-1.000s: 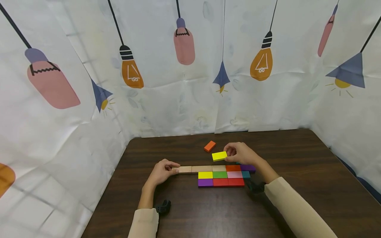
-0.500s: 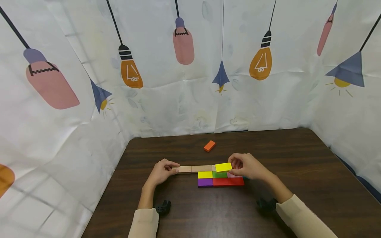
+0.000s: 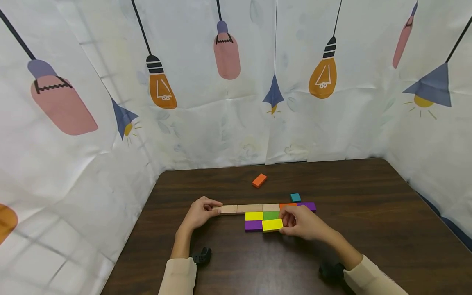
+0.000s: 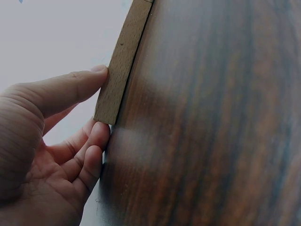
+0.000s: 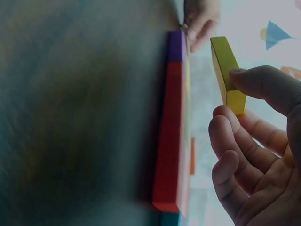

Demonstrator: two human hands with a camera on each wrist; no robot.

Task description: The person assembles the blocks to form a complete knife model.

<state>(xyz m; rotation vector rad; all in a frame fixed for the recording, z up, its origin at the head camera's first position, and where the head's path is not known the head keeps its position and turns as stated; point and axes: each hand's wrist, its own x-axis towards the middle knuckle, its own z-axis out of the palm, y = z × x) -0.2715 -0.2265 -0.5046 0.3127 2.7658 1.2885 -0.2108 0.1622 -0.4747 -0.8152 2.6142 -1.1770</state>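
Note:
My right hand (image 3: 306,223) pinches a yellow block (image 3: 272,225) by its right end. The right wrist view has this yellow block (image 5: 228,70) raised between thumb and fingers, apart from the red blocks (image 5: 168,136). In the head view it and the hand cover the red and pink blocks. My left hand (image 3: 199,213) holds the left end of a row of plain wooden blocks (image 3: 249,208), its thumb on the end wooden block (image 4: 123,61). Against that row's near side lie a flat yellow block (image 3: 254,216), a green block (image 3: 271,215) and a purple block (image 3: 253,225).
An orange block (image 3: 259,180) lies alone toward the back of the dark wooden table (image 3: 206,186). Behind the row sits a small teal block (image 3: 296,198). A red-orange block (image 3: 287,205) and another purple block (image 3: 309,206) continue the row rightward. A printed curtain (image 3: 228,123) surrounds the table.
My right hand has brought the yellow block toward me, from behind the wooden row to over the front blocks. The teal block behind the row has come into view. My left hand stays put.

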